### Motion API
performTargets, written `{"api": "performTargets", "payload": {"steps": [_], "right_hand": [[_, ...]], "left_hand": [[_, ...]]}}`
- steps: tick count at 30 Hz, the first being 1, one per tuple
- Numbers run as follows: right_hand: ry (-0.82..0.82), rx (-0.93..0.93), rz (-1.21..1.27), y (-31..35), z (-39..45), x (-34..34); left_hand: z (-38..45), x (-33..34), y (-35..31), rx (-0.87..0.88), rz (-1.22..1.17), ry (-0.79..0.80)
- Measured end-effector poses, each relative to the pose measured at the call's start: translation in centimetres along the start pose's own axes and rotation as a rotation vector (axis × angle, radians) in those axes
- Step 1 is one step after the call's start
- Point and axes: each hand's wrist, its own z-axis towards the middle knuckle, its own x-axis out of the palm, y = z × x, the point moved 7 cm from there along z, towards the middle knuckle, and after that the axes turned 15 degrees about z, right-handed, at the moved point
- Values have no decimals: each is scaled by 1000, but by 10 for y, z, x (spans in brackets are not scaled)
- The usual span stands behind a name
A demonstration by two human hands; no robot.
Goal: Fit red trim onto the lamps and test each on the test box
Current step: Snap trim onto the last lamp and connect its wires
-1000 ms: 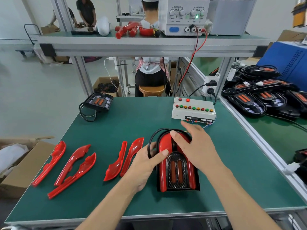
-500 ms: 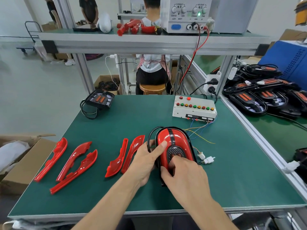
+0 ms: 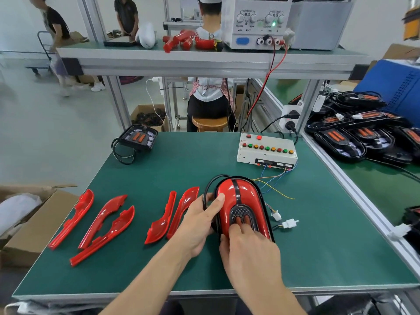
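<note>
Lamp (image 3: 241, 205) with red trim fitted sits on the green bench (image 3: 159, 169), just in front of the test box (image 3: 267, 149). Versus a second ago the right hand (image 3: 252, 253) has come off the lamp's far end to its near end; fingers now lie fairly straight over the grille, covering the near edge. Left hand (image 3: 200, 226) stayed at the lamp's left side, thumb along the red shell, fingers curled against the flank; whether they wrap under it can't be made out. Lamp wires with white plugs (image 3: 285, 220) lie loose right of the lamp, now exposed. Five spare red trim pieces (image 3: 106, 221) lie left of the lamp. Cardboard box (image 3: 27, 214) far left of the lamp, cut off, holds something white.
</note>
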Motion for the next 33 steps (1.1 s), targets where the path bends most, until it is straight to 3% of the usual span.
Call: {"api": "performTargets", "payload": {"steps": [13,20,23,25,29,31,33], "right_hand": [[61,-63,-90,-2,0,3],[222,-83,-99,6,2,2],[348,-13,90,-5,5,1],[287,-6,259,-12,16,-14],[-247,-53,596,-41,57,-61],[-166,43,677,-59,81,-56],[127,180,771,-70,98,-33]], "left_hand": [[-2,0,0,3,11,18],[-5,4,-4,62,14,0],[-7,4,-5,90,16,4],[-8,4,-8,123,31,3],[-9,8,-15,207,116,-7],[-11,10,-20,241,161,-8],[-13,12,-24,273,199,-8]]}}
